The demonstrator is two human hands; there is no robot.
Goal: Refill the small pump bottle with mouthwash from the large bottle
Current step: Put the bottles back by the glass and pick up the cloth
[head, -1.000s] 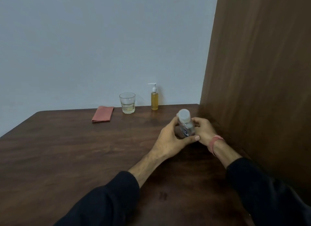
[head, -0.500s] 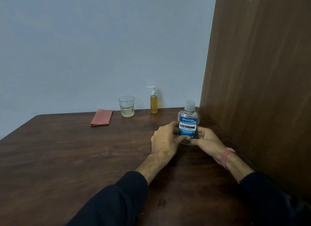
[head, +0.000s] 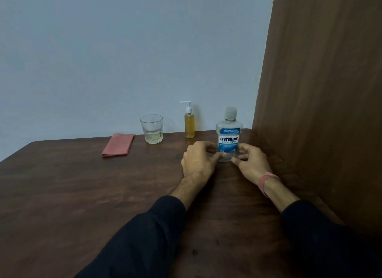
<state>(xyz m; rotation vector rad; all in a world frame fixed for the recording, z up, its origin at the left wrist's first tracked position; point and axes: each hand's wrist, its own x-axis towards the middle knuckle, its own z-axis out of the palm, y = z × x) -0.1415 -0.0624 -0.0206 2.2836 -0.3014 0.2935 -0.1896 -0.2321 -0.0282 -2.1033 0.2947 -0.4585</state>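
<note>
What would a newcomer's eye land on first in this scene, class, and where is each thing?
The mouthwash bottle with its blue label stands upright at the table's right, near the wooden panel, the left hand and right hand at its base. Behind, along the wall, stand a pump bottle of yellow liquid, a glass and a folded pink cloth.

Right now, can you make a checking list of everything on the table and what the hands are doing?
Surface: dark wooden table, no spill seen.
Job's things: large clear mouthwash bottle with blue label, upright, capped; small yellow pump bottle, upright near the wall.
Clutter: clear drinking glass with a little liquid; folded pink cloth.
Hands: left hand and right hand flank the mouthwash bottle's base, fingers loosely curled.
Cables: nothing seen.
Surroundings: pale wall; brown wooden panel on the right.
</note>
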